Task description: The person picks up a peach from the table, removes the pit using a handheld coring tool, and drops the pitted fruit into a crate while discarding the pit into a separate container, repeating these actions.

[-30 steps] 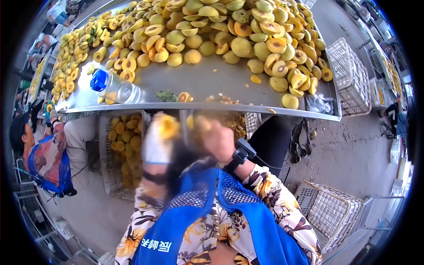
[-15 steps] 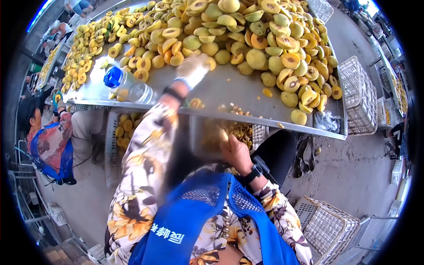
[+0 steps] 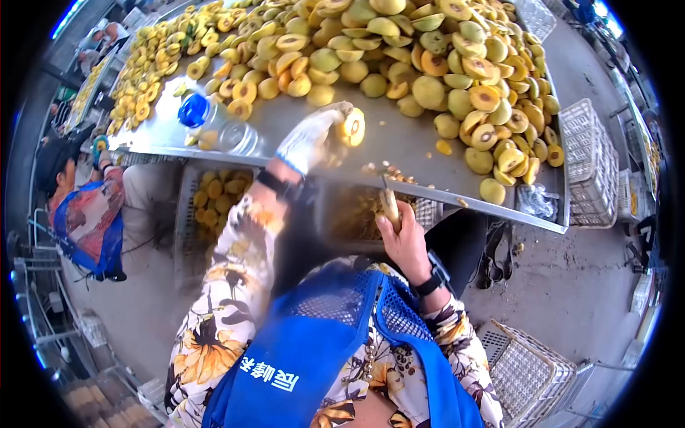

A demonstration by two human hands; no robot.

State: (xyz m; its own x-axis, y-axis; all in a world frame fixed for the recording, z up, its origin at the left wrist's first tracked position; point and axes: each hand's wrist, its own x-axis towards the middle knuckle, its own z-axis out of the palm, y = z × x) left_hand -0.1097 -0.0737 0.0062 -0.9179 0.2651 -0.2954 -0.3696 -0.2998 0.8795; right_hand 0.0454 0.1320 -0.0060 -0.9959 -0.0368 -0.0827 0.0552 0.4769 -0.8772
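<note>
My left hand point(image 3: 314, 135), in a white glove, is closed on a yellow peach half point(image 3: 353, 128). The cut face with its pit cavity is turned outward, just above the metal table point(image 3: 285, 107) near its front edge. My bare right hand point(image 3: 405, 239) grips a short wooden-handled tool point(image 3: 389, 203), its thin metal end pointing up toward the table edge. Beyond both hands lies a big pile of peach halves point(image 3: 428, 93), several with brown pits or cavities showing. Pit scraps point(image 3: 399, 177) lie along the front edge near the tool.
A blue-capped clear bottle point(image 3: 239, 139) lies on the table to the left. Below the edge are a crate of peach halves point(image 3: 214, 200) and a blurred container by my knees. Plastic crates point(image 3: 589, 164) stand at right. A co-worker point(image 3: 85, 221) sits at left.
My left hand has drawn back from the pile toward me with the peach half. My right hand has shifted slightly right, and the tool now points up more clearly.
</note>
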